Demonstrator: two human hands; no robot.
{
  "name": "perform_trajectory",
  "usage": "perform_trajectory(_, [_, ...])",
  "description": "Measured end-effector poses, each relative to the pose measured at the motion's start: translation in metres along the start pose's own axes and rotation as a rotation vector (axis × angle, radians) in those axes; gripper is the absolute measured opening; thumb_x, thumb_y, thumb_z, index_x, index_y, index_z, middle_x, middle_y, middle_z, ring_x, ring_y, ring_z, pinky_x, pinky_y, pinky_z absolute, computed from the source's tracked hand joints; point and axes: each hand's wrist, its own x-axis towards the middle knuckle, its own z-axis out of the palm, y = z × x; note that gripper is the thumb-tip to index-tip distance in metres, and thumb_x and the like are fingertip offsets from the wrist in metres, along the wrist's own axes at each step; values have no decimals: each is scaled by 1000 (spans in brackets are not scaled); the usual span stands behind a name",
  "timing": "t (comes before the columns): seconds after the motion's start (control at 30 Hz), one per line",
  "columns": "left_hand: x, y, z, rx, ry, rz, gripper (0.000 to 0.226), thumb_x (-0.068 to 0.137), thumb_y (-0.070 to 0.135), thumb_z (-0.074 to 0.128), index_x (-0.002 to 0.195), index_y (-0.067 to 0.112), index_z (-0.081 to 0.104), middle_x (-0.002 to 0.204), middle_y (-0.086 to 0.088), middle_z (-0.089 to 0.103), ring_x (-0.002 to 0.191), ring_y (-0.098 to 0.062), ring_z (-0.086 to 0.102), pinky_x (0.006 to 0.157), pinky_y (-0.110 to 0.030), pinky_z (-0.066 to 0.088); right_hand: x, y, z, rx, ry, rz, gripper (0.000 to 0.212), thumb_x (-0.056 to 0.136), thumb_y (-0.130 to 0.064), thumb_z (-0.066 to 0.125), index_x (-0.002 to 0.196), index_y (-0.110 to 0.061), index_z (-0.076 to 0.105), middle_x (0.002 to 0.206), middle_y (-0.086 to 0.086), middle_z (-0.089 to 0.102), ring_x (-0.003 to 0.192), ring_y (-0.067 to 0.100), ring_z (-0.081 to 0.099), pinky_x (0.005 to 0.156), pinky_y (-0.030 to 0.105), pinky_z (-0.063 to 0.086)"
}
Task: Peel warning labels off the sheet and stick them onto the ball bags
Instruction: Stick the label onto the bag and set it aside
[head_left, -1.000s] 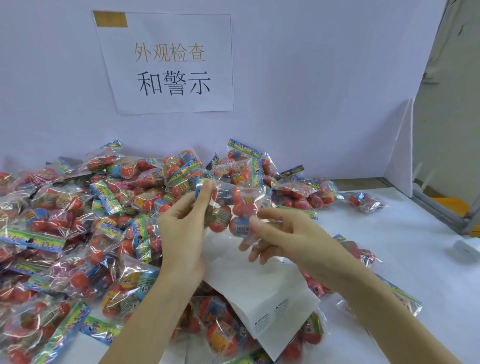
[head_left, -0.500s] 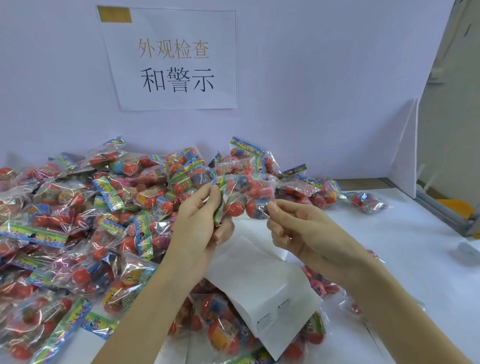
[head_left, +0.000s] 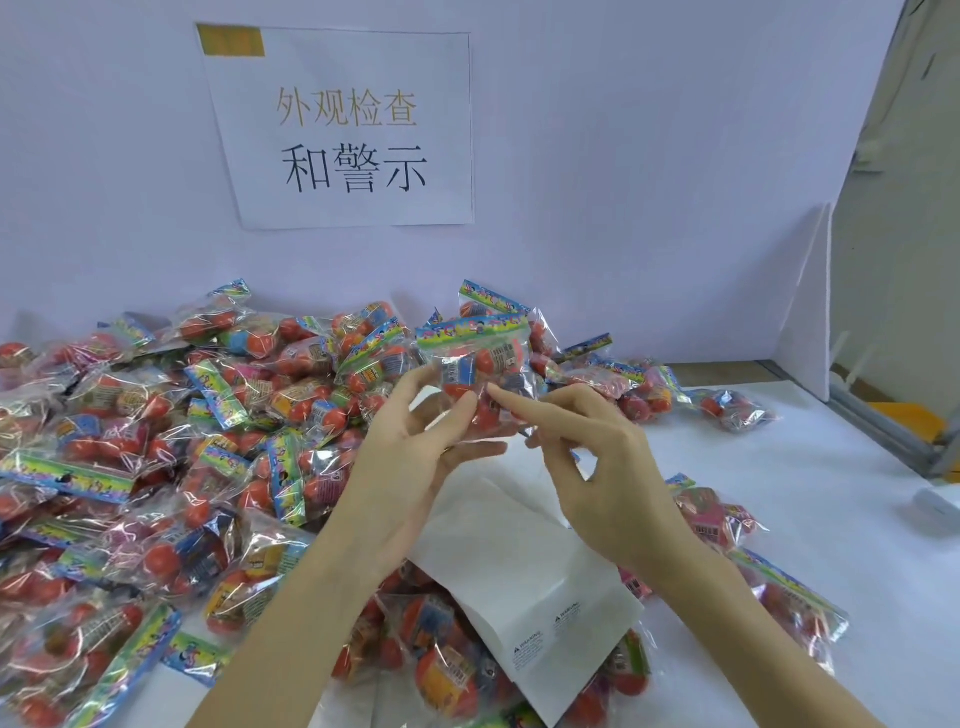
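My left hand (head_left: 410, 457) holds a clear ball bag (head_left: 480, 364) upright by its lower part, thumb and fingers curled round it; red balls and a colourful header strip show through. My right hand (head_left: 587, 457) is at the bag's lower right, index finger stretched out and touching the plastic, thumb bent beneath it. Whether a label sits under that fingertip is hidden. Below my hands the white label sheet (head_left: 519, 571) lies on other bags, with two warning labels (head_left: 545, 631) near its lower edge.
A large heap of ball bags (head_left: 156, 441) covers the table's left and centre. A few more bags (head_left: 727, 405) lie to the right and under my right forearm. A printed paper sign (head_left: 348, 130) hangs on the back wall. White tabletop (head_left: 805, 493) lies to the right.
Both hands lifted the bag and turned it upright, so its header strip now points up. My right index finger has straightened onto the bag's surface.
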Motion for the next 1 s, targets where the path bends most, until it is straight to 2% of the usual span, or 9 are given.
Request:
perform_trajectory(0.2, [-2, 0, -2, 175, -54, 75, 34, 106, 8, 58, 135, 25, 60, 119, -5, 76, 104, -33, 76, 91, -40, 63, 2, -8, 1, 439, 67, 276, 43, 113, -29, 39, 156, -32, 44, 95, -13, 68, 84, 16, 70, 77, 35, 59])
perform_trajectory(0.33, [-5, 2, 4, 254, -39, 110, 32, 92, 39, 78, 119, 25, 67, 113, -2, 77, 104, -31, 76, 84, -43, 64, 8, -6, -5, 428, 70, 357, 15, 102, -14, 65, 109, -20, 77, 81, 0, 77, 68, 11, 69, 70, 21, 55])
perform_trajectory(0.5, [-5, -1, 6, 221, 52, 160, 14, 84, 40, 79, 73, 44, 70, 77, 11, 74, 88, -22, 79, 76, -29, 61, 8, -4, -10, 666, 4, 482, 12, 90, -25, 75, 94, -15, 81, 77, 2, 73, 67, 13, 64, 71, 19, 54])
perform_trajectory(0.57, [-5, -1, 6, 117, 56, 111, 8, 84, 37, 80, 83, 31, 75, 82, 3, 77, 83, -22, 78, 72, -27, 61, 8, -4, -10, 744, -4, 536, 17, 85, -32, 74, 91, -18, 82, 76, 1, 69, 67, 13, 61, 73, 19, 54])
perform_trajectory(0.67, [-8, -3, 12, 82, 92, 73, 53, 77, 45, 83, 111, 7, 70, 97, -10, 80, 84, -24, 78, 68, -31, 63, 7, -2, -12, 783, -21, 559, 20, 84, -34, 74, 91, -16, 81, 76, 1, 65, 67, 12, 57, 73, 19, 53])
perform_trajectory(0.8, [-6, -6, 11, 214, 180, 111, 39, 78, 49, 81, 103, 21, 69, 82, 9, 75, 81, -18, 75, 65, -27, 59, 8, -4, -12, 780, -53, 608, 28, 85, -35, 70, 98, -12, 81, 78, 1, 72, 70, 15, 66, 69, 20, 54])
perform_trajectory(0.87, [-4, -7, 6, 271, 251, 114, 44, 81, 52, 82, 107, 21, 64, 87, 0, 74, 85, -26, 73, 72, -36, 62, 11, -6, -17, 771, -141, 630, 36, 92, -45, 65, 108, -15, 78, 85, 1, 77, 76, 18, 70, 68, 23, 56])
perform_trajectory(0.93, [-4, -6, 0, 349, 320, 130, 56, 89, 48, 80, 133, 31, 50, 109, -12, 71, 99, -31, 74, 87, -50, 63, 12, -6, -28, 510, -336, 495, 43, 94, -56, 69, 127, -29, 70, 102, -4, 77, 91, 14, 72, 78, 25, 58])
perform_trajectory(1.0, [-6, -4, -2, 360, 341, 187, 67, 97, 36, 75, 144, 56, 31, 110, -16, 69, 88, -33, 77, 79, -47, 65, 9, -2, -42, 212, -638, 343, 78, 77, -58, 81, 146, -56, 44, 121, -20, 67, 110, 4, 65, 91, 21, 54])
